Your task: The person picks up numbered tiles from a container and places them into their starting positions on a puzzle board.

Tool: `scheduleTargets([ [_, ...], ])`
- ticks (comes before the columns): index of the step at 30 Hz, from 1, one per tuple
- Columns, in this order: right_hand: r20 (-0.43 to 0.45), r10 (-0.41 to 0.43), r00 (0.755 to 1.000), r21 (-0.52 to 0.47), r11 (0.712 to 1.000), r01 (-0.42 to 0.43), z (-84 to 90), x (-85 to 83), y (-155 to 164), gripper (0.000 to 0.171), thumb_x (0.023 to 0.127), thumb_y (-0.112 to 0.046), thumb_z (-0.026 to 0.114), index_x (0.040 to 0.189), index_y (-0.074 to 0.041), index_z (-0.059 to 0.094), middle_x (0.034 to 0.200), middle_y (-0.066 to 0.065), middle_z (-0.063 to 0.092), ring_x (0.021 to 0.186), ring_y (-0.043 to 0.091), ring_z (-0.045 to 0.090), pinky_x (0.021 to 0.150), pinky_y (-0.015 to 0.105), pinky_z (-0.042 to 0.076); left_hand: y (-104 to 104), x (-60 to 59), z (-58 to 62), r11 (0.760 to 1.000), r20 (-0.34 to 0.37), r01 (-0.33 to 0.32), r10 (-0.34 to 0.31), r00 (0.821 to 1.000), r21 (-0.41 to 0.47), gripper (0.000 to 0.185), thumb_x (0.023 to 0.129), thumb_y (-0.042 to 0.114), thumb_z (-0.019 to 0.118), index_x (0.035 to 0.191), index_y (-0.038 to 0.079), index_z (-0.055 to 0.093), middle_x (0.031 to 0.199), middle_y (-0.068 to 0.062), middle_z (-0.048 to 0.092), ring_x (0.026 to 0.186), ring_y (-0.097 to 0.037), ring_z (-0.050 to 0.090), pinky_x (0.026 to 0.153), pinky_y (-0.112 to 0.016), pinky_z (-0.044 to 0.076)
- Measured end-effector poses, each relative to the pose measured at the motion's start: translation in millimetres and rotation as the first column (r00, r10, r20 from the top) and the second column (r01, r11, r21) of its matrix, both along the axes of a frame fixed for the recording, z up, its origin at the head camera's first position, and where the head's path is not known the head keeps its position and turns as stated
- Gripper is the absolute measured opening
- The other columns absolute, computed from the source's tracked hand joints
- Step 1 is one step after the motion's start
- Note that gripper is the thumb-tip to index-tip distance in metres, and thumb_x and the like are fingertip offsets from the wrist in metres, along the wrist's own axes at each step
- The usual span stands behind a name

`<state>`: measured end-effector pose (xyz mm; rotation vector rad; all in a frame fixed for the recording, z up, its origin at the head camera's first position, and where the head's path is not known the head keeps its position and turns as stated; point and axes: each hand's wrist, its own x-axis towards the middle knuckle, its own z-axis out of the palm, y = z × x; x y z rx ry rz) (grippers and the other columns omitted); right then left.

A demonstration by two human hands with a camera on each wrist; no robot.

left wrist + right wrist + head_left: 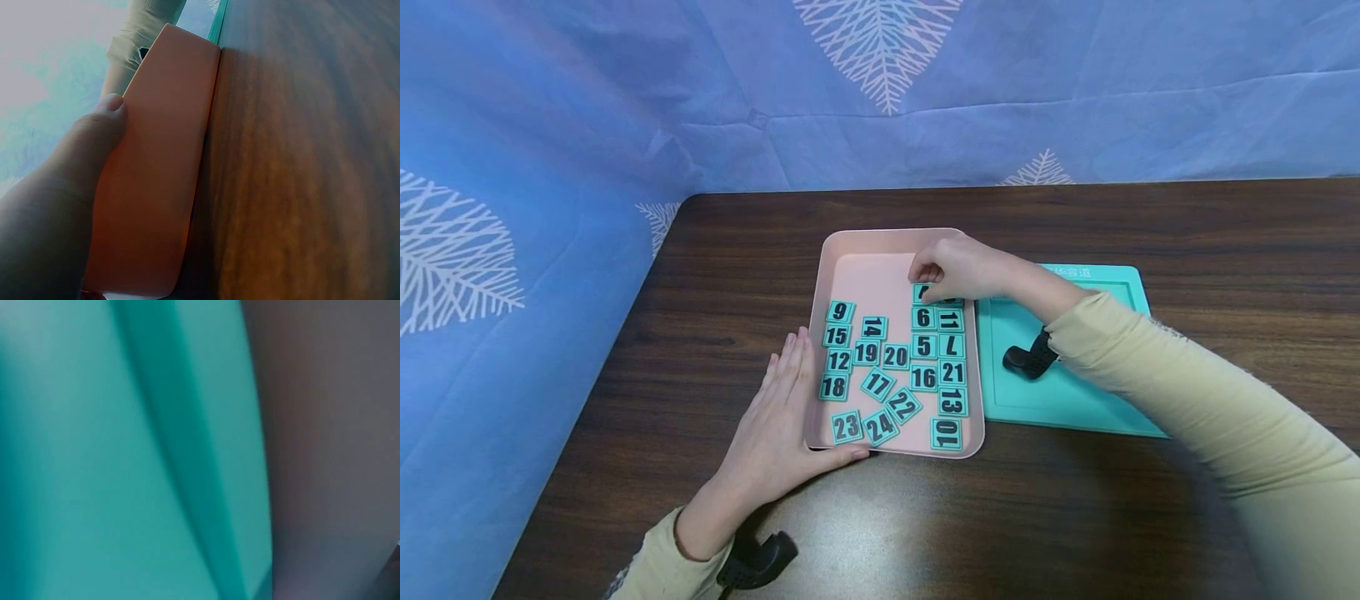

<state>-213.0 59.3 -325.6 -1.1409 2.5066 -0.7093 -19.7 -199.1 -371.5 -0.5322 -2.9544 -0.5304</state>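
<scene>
Right hand (955, 268) curled its fingers onto a tile (923, 293) at the far end of the pink tray (880, 250); left hand (778, 417), fingers straight, braced the tray's near-left wall. Risk, judged: neighbouring tiles (936, 333) could scatter if dragged. Teal board (1075, 400) lay alongside.

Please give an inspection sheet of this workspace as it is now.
Surface: dark wooden table.
Job's things: pink tray with teal number tiles; teal board beside it, touching.
Clutter: nothing seen.
Hands: left hand rests open against the tray's left side, thumb at the front edge; right hand pinches a tile at the tray's back.
Cables: nothing seen.
Surroundings: blue leaf-print cloth behind and left.
</scene>
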Motion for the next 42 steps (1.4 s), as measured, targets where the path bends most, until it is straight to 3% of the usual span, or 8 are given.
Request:
scheduleTargets([
  [8,-0.029,0.02,0.999,0.011,1.0,-0.019,-1.9,2.7,0,0.025,0.083,-0.006,0.073,0.107,0.0,0.069,0.099,0.009,0.068,0.089,0.022,0.061,0.084,0.037,0.048,0,-0.5,1.1,1.0,0.014,-0.007,0.007,1.0,-0.004,0.127,0.068,0.08,0.059,0.153,0.008,-0.001,0.16,-0.009,0.0,0.146,-0.026,0.003,0.117,-0.041,0.008],
  [24,-0.04,-0.007,0.999,-0.084,0.996,0.003,-5.1,8.8,0,0.02,0.079,-0.003,0.076,0.096,-0.005,0.064,0.088,0.007,0.059,0.08,0.023,0.05,0.073,0.036,0.045,0,0.1,1.8,1.0,0.003,0.0,0.0,1.0,0.005,0.127,0.068,0.08,0.059,0.153,0.007,-0.001,0.16,-0.009,0.0,0.146,-0.025,0.004,0.117,-0.04,0.007],
  [33,-0.045,-0.022,0.999,-0.112,0.994,0.016,-6.9,9.4,1,0.022,0.079,-0.002,0.076,0.1,-0.004,0.067,0.093,0.006,0.064,0.082,0.021,0.056,0.074,0.034,0.049,0,1.0,2.0,1.0,0.013,-0.003,0.003,1.0,0.007,0.126,0.069,0.08,0.059,0.153,0.007,0.0,0.16,-0.009,0.001,0.146,-0.026,0.004,0.117,-0.041,0.008],
  [42,-0.032,-0.089,0.996,-0.162,0.983,0.083,-4.3,11.7,6,0.013,0.087,-0.001,0.066,0.098,-0.006,0.068,0.084,0.002,0.061,0.075,0.017,0.053,0.069,0.033,0.046,0,0.8,0.9,1.0,0.007,-0.003,0.003,1.0,0.005,0.126,0.068,0.08,0.059,0.153,0.007,0.0,0.16,-0.009,0.001,0.146,-0.025,0.004,0.117,-0.04,0.008],
])
